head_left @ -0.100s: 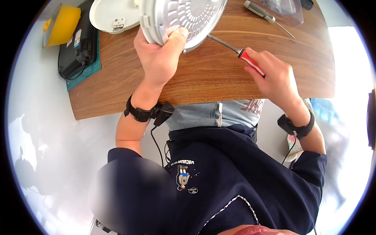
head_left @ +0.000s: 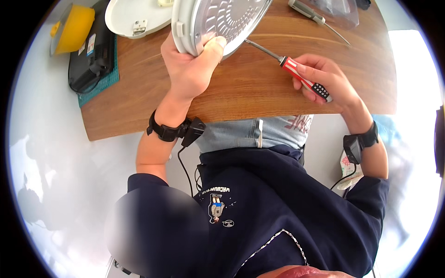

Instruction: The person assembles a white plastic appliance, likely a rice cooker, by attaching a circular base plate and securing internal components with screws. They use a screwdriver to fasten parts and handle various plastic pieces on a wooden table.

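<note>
My left hand (head_left: 192,67) grips the rim of a round metal lid (head_left: 218,21) with a white edge, holding it tilted above the wooden table (head_left: 259,83). My right hand (head_left: 324,81) holds a screwdriver (head_left: 296,72) by its red handle with a black grip end. The thin metal shaft points up and left, and its tip touches the lower edge of the lid. Both wrists wear black bands with cables.
A white round cover (head_left: 136,16) lies at the table's far edge. A second, grey-handled screwdriver (head_left: 317,18) and a clear plastic bag (head_left: 338,9) lie at the far right. A yellow bowl (head_left: 72,28) and a black device (head_left: 92,55) rest on a green mat on the left.
</note>
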Demonstrator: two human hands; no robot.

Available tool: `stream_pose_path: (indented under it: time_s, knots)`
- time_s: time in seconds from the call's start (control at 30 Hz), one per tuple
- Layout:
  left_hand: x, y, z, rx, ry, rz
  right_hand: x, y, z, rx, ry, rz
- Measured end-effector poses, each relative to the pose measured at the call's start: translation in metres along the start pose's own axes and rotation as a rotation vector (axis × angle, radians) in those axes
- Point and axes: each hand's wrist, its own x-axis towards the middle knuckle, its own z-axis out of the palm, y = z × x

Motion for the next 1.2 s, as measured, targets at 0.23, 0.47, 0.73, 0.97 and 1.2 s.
stream_pose_path:
  time_s: [0.23, 0.47, 0.73, 0.97, 1.2]
  knots:
    - [0.009, -0.006, 0.018, -0.033, 0.072, 0.109, -0.001, -0.001, 0.004, -0.77, 0.289, -0.509]
    - [0.026, -0.016, 0.021, -0.121, 0.096, 0.142, 0.01, -0.004, -0.002, -1.238, 0.371, -0.694]
    - [0.021, -0.018, 0.018, 0.06, 0.069, 0.259, 0.005, -0.017, -0.005, -0.412, 0.118, -0.199]
    - [0.026, -0.017, 0.026, -0.204, 0.102, 0.136, 0.005, -0.002, 0.016, -1.637, 0.587, -0.927]
    - [0.024, -0.018, 0.019, -0.118, 0.0, 0.155, 0.004, -0.025, -0.01, -0.103, -0.079, -0.039]
